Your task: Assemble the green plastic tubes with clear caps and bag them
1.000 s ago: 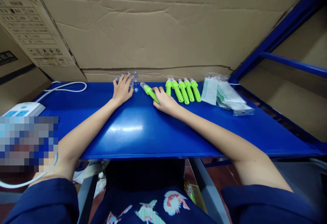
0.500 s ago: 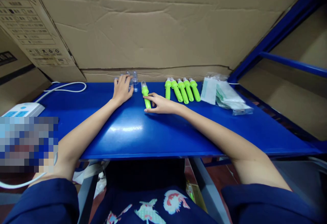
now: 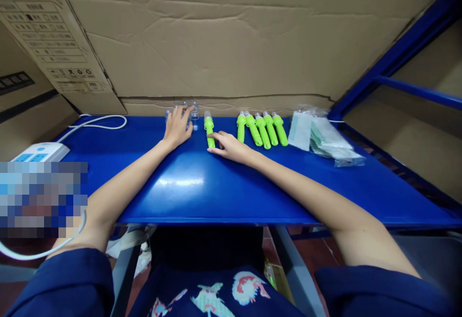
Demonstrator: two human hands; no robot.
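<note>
My left hand is stretched over a group of small clear plastic caps, its fingers spread; some caps are partly hidden beneath it. My right hand has its thumb and forefinger on the lower part of a bright green tube with a clear cap. That tube lies on the blue table, cap end pointing away from me. Right of this hand, several similar green tubes lie side by side, their clear ends also pointing to the back.
Clear plastic bags with pale green and white contents lie at the right of the blue table. A white power strip with a cable sits at the left. Cardboard stands along the back, and a blue metal frame at the right.
The view has shifted slightly, so everything appears a little further right. My right thumb and forefinger have come closer together on the green tube. The left hand stays over the clear caps.
</note>
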